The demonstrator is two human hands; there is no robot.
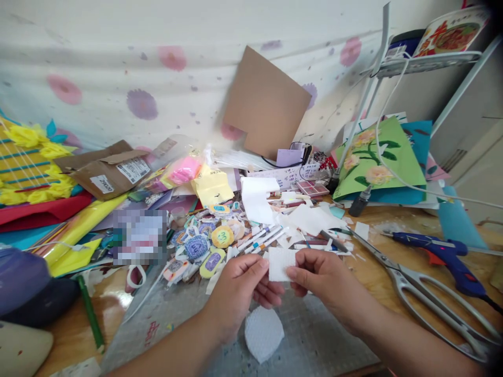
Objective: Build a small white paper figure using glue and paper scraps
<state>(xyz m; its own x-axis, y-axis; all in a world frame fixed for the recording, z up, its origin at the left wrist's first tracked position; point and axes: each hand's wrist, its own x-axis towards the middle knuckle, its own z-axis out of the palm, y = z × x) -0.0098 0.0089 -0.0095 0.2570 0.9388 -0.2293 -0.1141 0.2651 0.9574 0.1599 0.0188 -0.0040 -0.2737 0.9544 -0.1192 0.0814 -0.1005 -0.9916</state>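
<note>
White cutout (264,334) nearest, flat on the mat (314,335); just beyond, left hand (243,285) pinching, lower fingers loosely curled, right hand (328,275) pinching opposite, white square (281,264) between them! Scissors (394,268) rightward, badges (222,237) further, brown card (271,99) upright at the back.

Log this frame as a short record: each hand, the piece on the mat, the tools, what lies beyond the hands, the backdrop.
Left hand: fingers at the left edge of a white square; grip unclear
Right hand: pinching the square's right side, thumb in front
On the grey mat: rounded white piece with a pointed end
Tools, right side: large scissors, blue glue gun
Beyond the hands: small decorated pieces, pens
Backdrop: brown board before floral cloth
</note>
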